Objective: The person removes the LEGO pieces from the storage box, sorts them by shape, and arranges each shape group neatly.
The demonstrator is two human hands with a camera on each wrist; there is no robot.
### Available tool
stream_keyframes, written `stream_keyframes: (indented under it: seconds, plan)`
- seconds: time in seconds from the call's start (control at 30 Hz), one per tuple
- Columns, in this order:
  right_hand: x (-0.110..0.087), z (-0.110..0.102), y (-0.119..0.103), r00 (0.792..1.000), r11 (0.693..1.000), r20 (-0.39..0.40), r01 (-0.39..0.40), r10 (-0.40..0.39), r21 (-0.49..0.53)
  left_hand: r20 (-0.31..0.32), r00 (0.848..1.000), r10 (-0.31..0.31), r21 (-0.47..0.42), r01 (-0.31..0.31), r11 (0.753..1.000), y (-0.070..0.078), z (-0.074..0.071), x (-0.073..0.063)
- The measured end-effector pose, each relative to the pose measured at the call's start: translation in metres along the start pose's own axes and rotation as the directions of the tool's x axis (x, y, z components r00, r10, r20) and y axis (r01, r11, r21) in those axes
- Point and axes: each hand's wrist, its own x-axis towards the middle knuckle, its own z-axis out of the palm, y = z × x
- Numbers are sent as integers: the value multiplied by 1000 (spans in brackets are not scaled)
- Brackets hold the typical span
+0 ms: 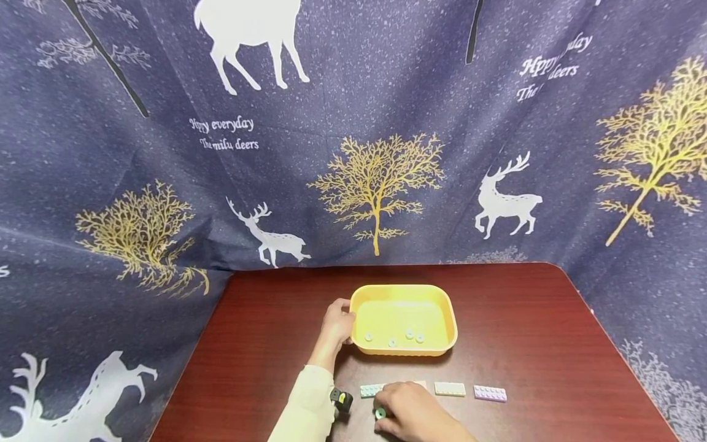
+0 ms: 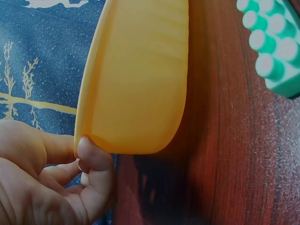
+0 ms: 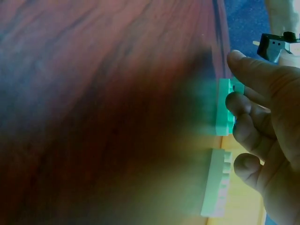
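A: Hands?
B: Apart. Left hand (image 1: 338,320) was clamped on the left end of the yellow tray (image 1: 405,352). Right hand (image 1: 417,411) was low, thumb and forefinger about a small green ring (image 1: 380,414); looked pinched.
A: Step?
B: My read: handling one ring while the left steadied the tray. Ring was outside the tray, near side of the teal block (image 1: 370,391). Four pale rings (image 1: 409,334) lay inside.
A: Next move called for?
B: Judgement only: a sure pinch, a path clear of the teal block, tray kept put.
A: View differences?
B: Left wrist had the grip at the rim and the tray's outer wall, mostly lost in head; no tray contents. Right wrist had the teal block side-on, plus a teal bit by the fingertips; couldn't tell ring or block. Only head had the lilac block (image 1: 490,393).
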Motion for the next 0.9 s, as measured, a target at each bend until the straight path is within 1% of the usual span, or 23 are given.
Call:
stream_keyframes:
  seconds: [0.2,0.4,0.67,0.9]
  plan:
    - [-2,5,1,1000,1000,22,-9,9,2,7,1000,0,-8,0,1000,1,0,0]
    - [-3,12,4,1000,1000,16,9,-9,-9,12,1000,12,-15,-11,1000,1,-1,0]
    - [-2,11,2,1000,999,8,9,-9,-50,15,1000,6,-14,-6,1000,-1,0,0]
    - [-2,11,3,1000,999,-10,16,-16,-51,15,1000,1,-12,-1,1000,0,0,2]
